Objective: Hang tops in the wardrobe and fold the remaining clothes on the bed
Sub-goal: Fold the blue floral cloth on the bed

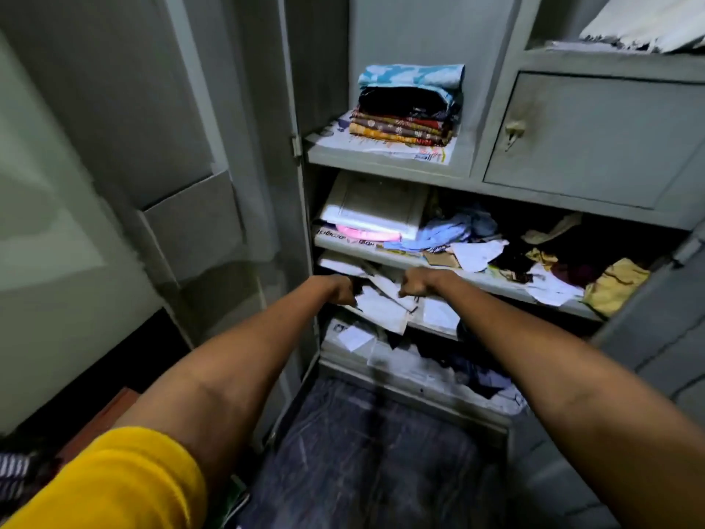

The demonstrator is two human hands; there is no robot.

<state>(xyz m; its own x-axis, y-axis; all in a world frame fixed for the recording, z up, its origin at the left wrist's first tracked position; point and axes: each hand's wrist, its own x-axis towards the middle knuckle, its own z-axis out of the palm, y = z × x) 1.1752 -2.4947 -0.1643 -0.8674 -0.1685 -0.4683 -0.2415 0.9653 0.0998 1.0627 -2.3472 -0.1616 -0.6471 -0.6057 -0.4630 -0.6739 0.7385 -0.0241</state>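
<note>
- Reaching into the open wardrobe (385, 162), both arms are stretched toward a lower shelf (438, 326), where loose papers (381, 307) lie in a heap.
- The left hand (343, 290) is seen with its fingers curled at the left edge of the papers; the right hand (416, 285) is curled just beside it. Whether paper is pinched or the fists are merely pressed on it cannot be told, as the fingers are hidden.
- No top on a hanger is seen, and no rail is in view. The clothes that can be seen are a folded stack (408, 105) on the upper shelf and crumpled garments (572, 257) strewn along the middle shelf, well apart from both hands.
- The crumpled garments are judged soft, light and limp; they are likely best taken at the shoulders or collar so that they hang straight.
- The papers are judged thin and easily creased or torn, and liable to slide off the shelf lip if tugged.
- A locked compartment door (595, 139) is set to the right of the folded stack.
- The room is dim; the grey wardrobe door (126, 108) stands open on the left, and the bed is not shown.
</note>
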